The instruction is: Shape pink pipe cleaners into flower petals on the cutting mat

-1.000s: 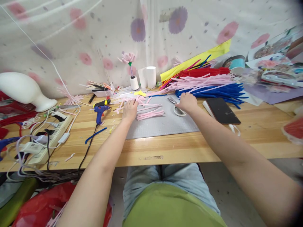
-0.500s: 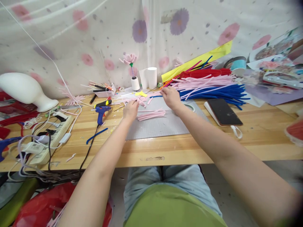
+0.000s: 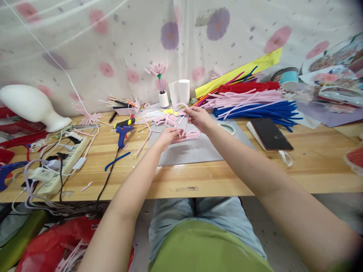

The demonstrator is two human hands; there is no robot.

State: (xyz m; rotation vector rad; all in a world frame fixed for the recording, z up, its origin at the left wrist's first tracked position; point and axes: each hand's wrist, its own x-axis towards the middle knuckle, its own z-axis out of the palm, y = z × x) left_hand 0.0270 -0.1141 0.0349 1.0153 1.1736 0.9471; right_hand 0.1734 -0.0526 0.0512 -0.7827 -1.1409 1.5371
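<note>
Both my hands are raised over the grey cutting mat (image 3: 198, 149) and share one long pink pipe cleaner (image 3: 178, 107) bent into an arch. My left hand (image 3: 169, 135) pinches one part of it, and a tail of the same stem trails down to the left onto the wood. My right hand (image 3: 198, 117) grips the other side of the arch. A short stack of cut pink pipe cleaner pieces (image 3: 193, 135) lies on the mat just beyond my left hand.
Piles of pink, blue and red pipe cleaners (image 3: 255, 104) lie at the back right, a black phone (image 3: 271, 133) beside them. A blue glue gun (image 3: 122, 132), a power strip (image 3: 56, 166) with tangled cords and a white foam head (image 3: 31, 107) sit left. Scissors handle (image 3: 228, 128) rests on the mat.
My right hand left the scissors, reached to the pipe cleaner pile and came back holding a long pink stem. My left hand lifted off the mat and took hold of it too.
</note>
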